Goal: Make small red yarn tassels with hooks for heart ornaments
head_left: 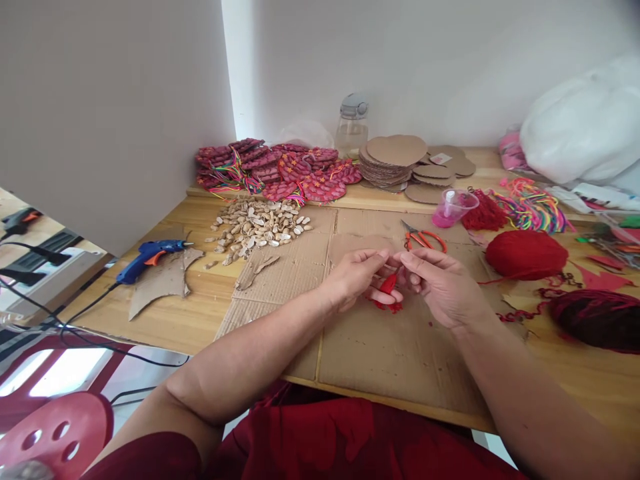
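Observation:
Both of my hands meet over a flattened cardboard sheet [390, 353] on the wooden table. My left hand [357, 279] is closed, pinching a small red yarn tassel [389, 293] from the left. My right hand [437, 287] is closed too, fingertips pinched on the tassel's upper end. The tassel's fringe hangs just above the cardboard. Red-handled scissors [424, 237] lie just beyond my hands. A red yarn ball [526, 253] sits to the right, and a dark red yarn ball [597, 319] lies nearer the right edge.
A blue glue gun [150, 257] rests on a cardboard scrap at left, its cord trailing off the table. A heap of pale shells [257, 227], red decorated ornaments [280, 170], stacked cardboard discs [395, 160], a pink cup [453, 208] and neon cords [530, 203] line the back.

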A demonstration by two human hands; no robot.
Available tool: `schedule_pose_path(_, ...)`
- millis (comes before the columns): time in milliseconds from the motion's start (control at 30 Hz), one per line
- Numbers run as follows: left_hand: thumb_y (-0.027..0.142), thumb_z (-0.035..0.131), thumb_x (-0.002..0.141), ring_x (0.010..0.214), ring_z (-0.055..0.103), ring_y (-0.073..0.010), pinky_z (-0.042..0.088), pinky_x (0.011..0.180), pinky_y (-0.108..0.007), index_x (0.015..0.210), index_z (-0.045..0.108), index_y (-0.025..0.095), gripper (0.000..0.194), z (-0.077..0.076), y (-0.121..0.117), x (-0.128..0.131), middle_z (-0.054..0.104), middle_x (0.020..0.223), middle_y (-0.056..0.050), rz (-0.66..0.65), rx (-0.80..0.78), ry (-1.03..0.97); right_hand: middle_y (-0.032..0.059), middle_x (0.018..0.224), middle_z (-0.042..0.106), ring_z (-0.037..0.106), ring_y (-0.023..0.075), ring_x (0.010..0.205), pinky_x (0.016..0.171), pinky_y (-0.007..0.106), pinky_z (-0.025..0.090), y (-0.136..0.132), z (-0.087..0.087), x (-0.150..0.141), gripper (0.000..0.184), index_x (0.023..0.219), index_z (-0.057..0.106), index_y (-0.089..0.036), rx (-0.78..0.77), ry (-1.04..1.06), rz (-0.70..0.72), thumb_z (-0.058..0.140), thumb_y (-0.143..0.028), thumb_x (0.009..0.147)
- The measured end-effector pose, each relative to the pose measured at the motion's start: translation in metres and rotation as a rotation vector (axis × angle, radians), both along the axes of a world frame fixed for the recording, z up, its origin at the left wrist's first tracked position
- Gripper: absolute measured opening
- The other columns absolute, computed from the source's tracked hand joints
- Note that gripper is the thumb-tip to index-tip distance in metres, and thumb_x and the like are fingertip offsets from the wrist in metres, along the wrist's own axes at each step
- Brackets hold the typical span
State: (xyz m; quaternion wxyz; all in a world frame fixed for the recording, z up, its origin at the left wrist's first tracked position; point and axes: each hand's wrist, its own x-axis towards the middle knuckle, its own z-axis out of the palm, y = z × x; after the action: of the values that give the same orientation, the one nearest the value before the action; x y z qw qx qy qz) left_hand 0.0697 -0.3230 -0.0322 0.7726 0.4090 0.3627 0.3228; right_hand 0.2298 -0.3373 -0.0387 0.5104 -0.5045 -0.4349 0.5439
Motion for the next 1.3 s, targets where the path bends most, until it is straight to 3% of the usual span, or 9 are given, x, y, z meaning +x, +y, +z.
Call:
schedule_pose_path(200, 0.04, 0.046, 0.096, 0.057, 0.064, -0.0109, 0.053, 0.057, -0.022, 0.094, 0.064, 0.009, 0.036, -0.005, 0.0, 0.001, 0.066, 0.074, -0.007, -0.076, 0.003, 0.035, -0.0023, 0.055, 0.055, 0.042, 0.0079, 0.05, 0.045, 0.022, 0.03, 0.001, -0.002, 0.003, 0.021, 0.073, 0.073, -0.021, 0.034, 0.013, -0.022, 0.08, -0.039, 0.069)
schedule_pose_path(333, 0.04, 0.055, 0.091, 0.058, 0.057, -0.0065, 0.046, 0.056, -0.018, 0.088, 0.065, 0.01, 0.031, -0.007, -0.002, 0.001, 0.062, 0.072, -0.003, -0.115, 0.14, 0.071, -0.0011, 0.055, 0.058, 0.048, 0.0095, 0.05, 0.044, 0.022, 0.032, 0.001, -0.001, 0.003, 0.023, 0.077, 0.072, -0.02, 0.037, 0.008, -0.021, 0.079, -0.042, 0.071)
schedule_pose_path(433, 0.039, 0.051, 0.092, 0.053, 0.048, -0.0053, 0.038, 0.052, -0.017, 0.089, 0.066, 0.012, 0.031, -0.009, -0.003, 0.0, 0.054, 0.065, 0.002, -0.144, 0.292, 0.189, -0.001, 0.056, 0.059, 0.052, 0.01, 0.05, 0.044, 0.022, 0.035, 0.001, 0.0, 0.002, 0.025, 0.077, 0.072, -0.021, 0.063, 0.008, -0.047, 0.079, -0.044, 0.071)
schedule_pose_path(633, 0.042, 0.039, 0.096, 0.056, 0.043, -0.0078, 0.036, 0.058, -0.021, 0.084, 0.061, 0.016, 0.037, -0.012, -0.005, 0.0, 0.048, 0.064, 0.003, -0.131, 0.56, 0.372, 0.0015, 0.09, 0.069, 0.066, 0.0148, 0.072, 0.051, 0.024, 0.047, 0.0, 0.007, 0.003, 0.025, 0.077, 0.065, -0.024, 0.18, 0.136, -0.067, 0.08, -0.044, 0.071)
schedule_pose_path(733, 0.04, 0.035, 0.098, 0.058, 0.045, -0.0088, 0.036, 0.061, -0.021, 0.081, 0.056, 0.017, 0.035, -0.012, -0.008, 0.001, 0.05, 0.064, 0.003, -0.166, 0.627, 0.432, 0.0004, 0.093, 0.071, 0.069, 0.0154, 0.078, 0.051, 0.022, 0.048, 0.001, 0.012, 0.006, 0.028, 0.078, 0.06, -0.025, 0.143, 0.217, -0.053, 0.08, -0.043, 0.072)
schedule_pose_path(933, 0.037, 0.033, 0.098, 0.058, 0.048, -0.0093, 0.038, 0.062, -0.021, 0.08, 0.052, 0.018, 0.032, -0.007, -0.009, -0.001, 0.055, 0.064, 0.002, -0.232, 0.682, 0.458, -0.0007, 0.095, 0.073, 0.073, 0.0182, 0.089, 0.068, 0.027, 0.056, 0.0, 0.019, 0.013, 0.03, 0.079, 0.056, -0.025, 0.069, 0.267, 0.02, 0.078, -0.045, 0.075)
schedule_pose_path(1133, 0.038, 0.042, 0.093, 0.058, 0.053, -0.0097, 0.041, 0.057, -0.02, 0.081, 0.061, 0.015, 0.032, -0.004, 0.003, -0.013, 0.062, 0.07, -0.002, -0.403, 0.596, 0.537, -0.0002, 0.098, 0.073, 0.072, 0.0221, 0.097, 0.081, 0.037, 0.057, 0.002, 0.021, 0.021, 0.031, 0.079, 0.055, -0.025, 0.079, 0.251, 0.027, 0.077, -0.047, 0.076)
schedule_pose_path(1200, 0.036, 0.052, 0.089, 0.057, 0.051, -0.0092, 0.039, 0.055, -0.019, 0.08, 0.064, 0.014, 0.026, -0.005, 0.008, -0.016, 0.061, 0.068, -0.002, -0.303, 0.643, 0.567, 0.0, 0.098, 0.072, 0.071, 0.0232, 0.1, 0.085, 0.039, 0.057, 0.002, 0.023, 0.022, 0.032, 0.077, 0.054, -0.024, 0.073, 0.276, 0.018, 0.079, -0.045, 0.074)
schedule_pose_path(1300, 0.033, 0.054, 0.088, 0.061, 0.053, -0.0088, 0.041, 0.053, -0.018, 0.092, 0.066, 0.014, 0.022, -0.002, 0.011, -0.017, 0.061, 0.073, -0.002, 0.113, 0.683, 0.475, 0.0001, 0.1, 0.071, 0.07, 0.0231, 0.101, 0.086, 0.041, 0.056, 0.001, 0.024, 0.02, 0.032, 0.076, 0.054, -0.024, 0.046, 0.282, 0.028, 0.08, -0.044, 0.073)
